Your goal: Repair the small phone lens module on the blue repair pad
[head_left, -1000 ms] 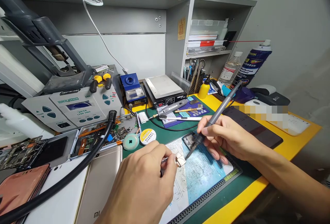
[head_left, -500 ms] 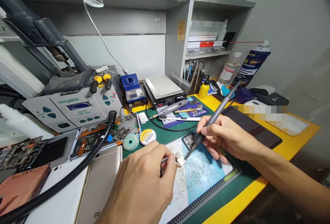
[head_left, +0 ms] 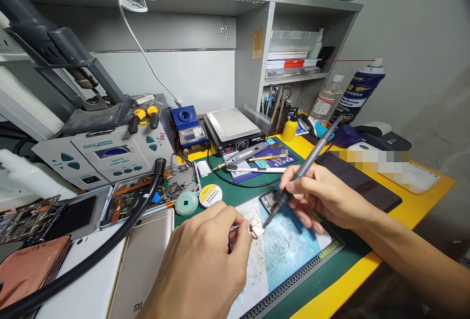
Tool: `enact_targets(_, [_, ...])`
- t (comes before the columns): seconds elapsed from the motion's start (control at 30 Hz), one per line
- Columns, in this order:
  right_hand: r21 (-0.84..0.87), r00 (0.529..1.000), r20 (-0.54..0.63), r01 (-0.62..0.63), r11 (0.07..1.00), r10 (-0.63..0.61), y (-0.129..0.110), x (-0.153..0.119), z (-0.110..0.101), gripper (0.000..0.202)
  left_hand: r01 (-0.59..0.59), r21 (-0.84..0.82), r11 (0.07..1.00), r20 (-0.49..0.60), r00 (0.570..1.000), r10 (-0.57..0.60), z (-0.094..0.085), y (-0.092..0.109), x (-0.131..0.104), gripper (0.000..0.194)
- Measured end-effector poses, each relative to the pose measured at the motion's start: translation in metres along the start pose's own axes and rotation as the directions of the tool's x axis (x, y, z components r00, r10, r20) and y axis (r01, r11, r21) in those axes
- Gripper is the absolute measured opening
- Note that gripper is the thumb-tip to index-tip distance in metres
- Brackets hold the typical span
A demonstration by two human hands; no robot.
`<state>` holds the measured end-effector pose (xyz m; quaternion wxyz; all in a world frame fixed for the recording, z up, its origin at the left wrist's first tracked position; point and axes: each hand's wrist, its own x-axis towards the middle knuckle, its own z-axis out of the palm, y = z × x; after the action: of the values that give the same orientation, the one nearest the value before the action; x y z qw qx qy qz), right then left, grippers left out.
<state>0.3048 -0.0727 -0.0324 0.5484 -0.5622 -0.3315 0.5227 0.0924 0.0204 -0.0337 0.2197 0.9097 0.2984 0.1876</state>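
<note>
The left hand (head_left: pixel 211 245) pinches a small white-and-copper component (head_left: pixel 258 230) over a flat blue-and-white mat (head_left: pixel 292 255), seemingly steadying it for the grey pen-shaped soldering iron (head_left: pixel 311 159) that the right hand (head_left: pixel 319 189) grips tip-down beside it.

L hand (head_left: pixel 207 255) pinches small pale part (head_left: pixel 258 230) at fingertips, over blue/wht pad (head_left: pixel 290 257). R hand (head_left: pixel 312 189) grips grey soldering iron (head_left: pixel 314 156), tip angled down at part's R edge; can't tell if touching. Far ctr: flat-top plate unit (head_left: pixel 233 125), blue stand (head_left: pixel 186 125) to its L. Far R: spray can (head_left: pixel 358 93), clear btl (head_left: pixel 326 101) beside it. Far L: wht station (head_left: pixel 113 162); blk hose (head_left: pixel 128 229) crosses gold phone (head_left: pixel 145 257), near L.
</note>
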Motion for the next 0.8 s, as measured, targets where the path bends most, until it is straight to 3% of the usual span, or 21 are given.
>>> enact_targets(0.8, [-0.029,1.0,0.009,-0.004,1.0,0.004,0.0,-0.0008,-0.0009,0.013,0.002,0.014,1.0,0.014,1.0,-0.003,-0.0016,0.0003,-0.0008,0.023])
